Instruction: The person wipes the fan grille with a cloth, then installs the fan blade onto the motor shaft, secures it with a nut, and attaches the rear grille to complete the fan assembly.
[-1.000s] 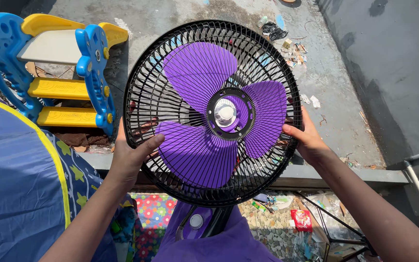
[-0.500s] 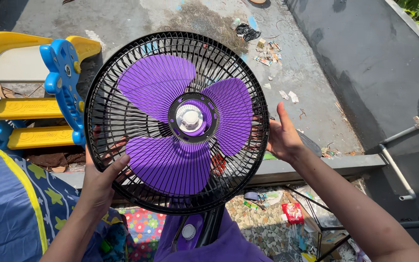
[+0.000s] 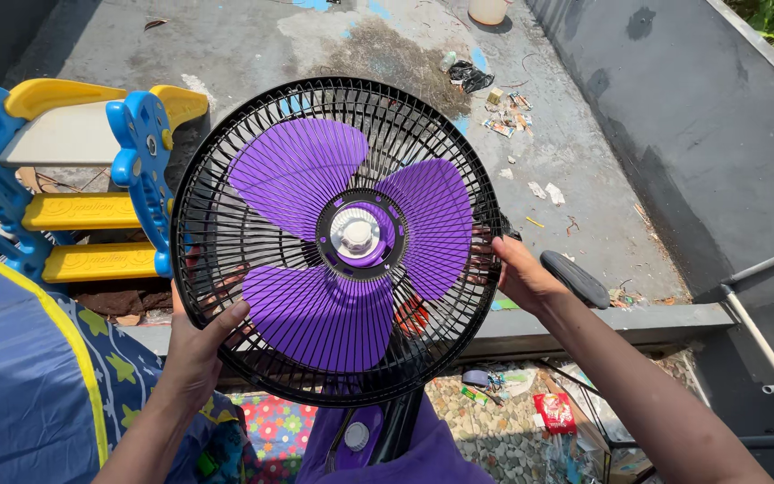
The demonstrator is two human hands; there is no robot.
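As it stands between them, left hand [image 3: 197,345] and right hand [image 3: 519,272] apparently grip the fan guard [image 3: 226,170].

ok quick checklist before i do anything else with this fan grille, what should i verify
1. Left hand grips the lower left rim of the round black wire fan grille: ok.
2. Right hand holds the grille's right rim: ok.
3. Fingers clear of the three purple plastic blades: ok, the wires lie between them.
4. Blades at rest: ok, they show sharp, without blur.
5. Grille clips or lock ring undone: cannot tell, none shows clearly.
6. Room around the fan: not ok, the blue and yellow plastic toy slide stands close on the left, and the blue tent fabric lies by the left arm.
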